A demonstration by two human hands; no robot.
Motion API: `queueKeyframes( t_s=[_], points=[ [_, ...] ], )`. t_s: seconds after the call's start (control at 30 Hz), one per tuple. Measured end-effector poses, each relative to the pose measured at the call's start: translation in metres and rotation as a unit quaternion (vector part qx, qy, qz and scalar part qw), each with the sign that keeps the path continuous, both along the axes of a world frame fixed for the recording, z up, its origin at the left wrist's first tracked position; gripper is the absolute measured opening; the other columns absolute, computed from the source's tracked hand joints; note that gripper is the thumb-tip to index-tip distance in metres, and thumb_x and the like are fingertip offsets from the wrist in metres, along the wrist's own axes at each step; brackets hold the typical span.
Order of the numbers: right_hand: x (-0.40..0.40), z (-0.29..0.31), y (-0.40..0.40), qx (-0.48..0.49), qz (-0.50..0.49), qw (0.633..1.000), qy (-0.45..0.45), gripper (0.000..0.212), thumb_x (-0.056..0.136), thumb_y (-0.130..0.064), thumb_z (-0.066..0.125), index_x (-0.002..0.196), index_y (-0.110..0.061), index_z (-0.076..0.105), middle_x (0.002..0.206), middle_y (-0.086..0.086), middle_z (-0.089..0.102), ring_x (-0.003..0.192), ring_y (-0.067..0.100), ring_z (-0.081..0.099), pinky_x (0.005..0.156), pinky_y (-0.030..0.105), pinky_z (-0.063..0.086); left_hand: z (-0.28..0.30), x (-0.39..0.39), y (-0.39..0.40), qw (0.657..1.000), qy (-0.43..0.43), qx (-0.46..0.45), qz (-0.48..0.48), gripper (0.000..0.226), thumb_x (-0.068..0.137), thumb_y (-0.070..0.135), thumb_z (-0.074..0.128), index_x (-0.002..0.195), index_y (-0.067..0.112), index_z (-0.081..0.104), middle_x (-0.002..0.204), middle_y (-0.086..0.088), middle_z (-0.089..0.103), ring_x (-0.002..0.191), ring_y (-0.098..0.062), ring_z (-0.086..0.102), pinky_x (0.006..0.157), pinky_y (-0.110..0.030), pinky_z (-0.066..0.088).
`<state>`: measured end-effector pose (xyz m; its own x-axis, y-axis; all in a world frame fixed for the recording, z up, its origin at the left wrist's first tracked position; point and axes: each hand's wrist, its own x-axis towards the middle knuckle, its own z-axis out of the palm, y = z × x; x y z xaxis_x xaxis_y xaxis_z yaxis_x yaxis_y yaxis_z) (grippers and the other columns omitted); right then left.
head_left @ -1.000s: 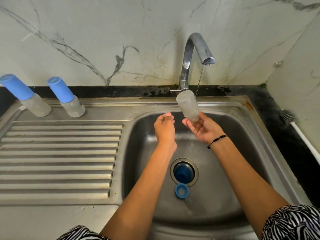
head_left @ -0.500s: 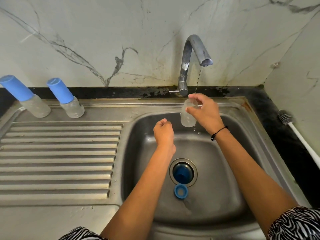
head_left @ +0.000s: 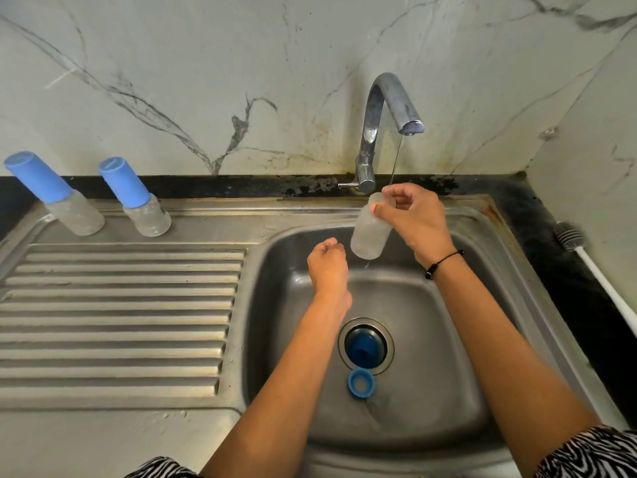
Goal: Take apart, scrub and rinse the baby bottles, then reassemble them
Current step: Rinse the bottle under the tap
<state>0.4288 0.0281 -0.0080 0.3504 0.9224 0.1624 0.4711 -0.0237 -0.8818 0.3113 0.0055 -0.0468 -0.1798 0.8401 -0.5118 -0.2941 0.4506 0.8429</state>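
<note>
My right hand [head_left: 413,219] pinches a clear, capless baby bottle [head_left: 368,236] by its neck and holds it under the tap [head_left: 379,115]. A thin stream of water runs onto it, and drops fall from its base. Just left of the bottle, my left hand [head_left: 327,267] hovers over the basin with its fingers curled; nothing shows in it. A blue cap [head_left: 362,350] sits in the drain hole. Beside the drain lies a blue screw ring [head_left: 360,382]. Two assembled bottles with blue caps [head_left: 72,212] [head_left: 148,215] stand at the back left.
The steel sink basin [head_left: 448,339] is wet. A ribbed drainboard [head_left: 120,322] fills the left side. On the black counter at the right lies a bottle brush [head_left: 568,236] with a white handle. Marble walls close off the back and the right.
My right hand turned the bottle over, from base-up in my palm to hanging neck-up under the stream. My left hand sank slightly and stayed curled.
</note>
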Motion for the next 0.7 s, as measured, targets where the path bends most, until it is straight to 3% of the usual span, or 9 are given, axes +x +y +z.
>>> queueKeyframes(
  t_s=[0.1,0.2,0.33,0.47,0.6,0.7],
  points=[
    [-0.003,0.003,0.001,-0.005,-0.021,0.997,-0.079,0.032,0.080,-0.025,0.072,0.109,-0.012,0.065,0.096,-0.004,0.062,0.089,0.008,0.055,0.081,0.021,0.047,0.001,0.001,0.000,1.000,-0.007,-0.001,0.000,0.017,0.094,0.004,0.045,0.103,0.010,0.057,0.097,-0.006,0.056,0.091,-0.017,0.051,0.092,-0.029,0.042],
    [-0.002,0.009,0.000,0.010,-0.021,0.995,-0.097,0.035,0.081,-0.024,0.071,0.113,-0.010,0.065,0.101,-0.001,0.064,0.089,0.007,0.054,0.080,0.018,0.044,0.001,0.000,-0.001,1.000,-0.006,0.002,-0.002,0.017,0.093,0.002,0.044,0.098,0.011,0.058,0.094,-0.007,0.055,0.087,-0.017,0.051,0.088,-0.029,0.042],
    [-0.009,0.007,-0.007,0.165,-0.044,0.969,-0.176,0.036,0.082,-0.021,0.069,0.114,-0.006,0.062,0.106,0.007,0.065,0.094,0.018,0.057,0.085,0.029,0.048,0.002,-0.001,0.000,1.000,-0.004,0.001,0.004,0.018,0.093,0.002,0.045,0.091,0.014,0.058,0.091,-0.006,0.056,0.087,-0.017,0.052,0.094,-0.031,0.044],
    [-0.009,-0.018,-0.003,0.004,0.000,0.980,-0.201,0.038,0.082,-0.023,0.068,0.116,-0.006,0.062,0.110,0.011,0.066,0.101,0.026,0.060,0.087,0.031,0.046,0.003,0.002,-0.002,1.000,0.004,0.008,-0.004,0.020,0.093,0.004,0.046,0.085,0.019,0.057,0.091,-0.004,0.058,0.091,-0.018,0.054,0.098,-0.034,0.043],
    [-0.009,-0.018,-0.009,0.140,-0.040,0.967,-0.207,0.039,0.082,-0.018,0.069,0.116,-0.002,0.061,0.109,0.013,0.065,0.099,0.025,0.058,0.086,0.035,0.046,0.003,0.001,0.000,1.000,0.008,0.024,-0.002,0.017,0.095,0.006,0.046,0.101,0.012,0.060,0.101,-0.007,0.061,0.095,-0.017,0.056,0.097,-0.033,0.044],
    [-0.007,-0.025,-0.004,0.018,-0.004,0.975,-0.222,0.041,0.083,-0.023,0.069,0.118,-0.005,0.061,0.109,0.013,0.065,0.101,0.027,0.060,0.086,0.034,0.046,0.003,0.001,-0.002,1.000,0.005,0.021,0.004,0.018,0.093,0.004,0.046,0.103,0.011,0.059,0.100,-0.008,0.060,0.093,-0.018,0.055,0.097,-0.033,0.044]
  ],
)
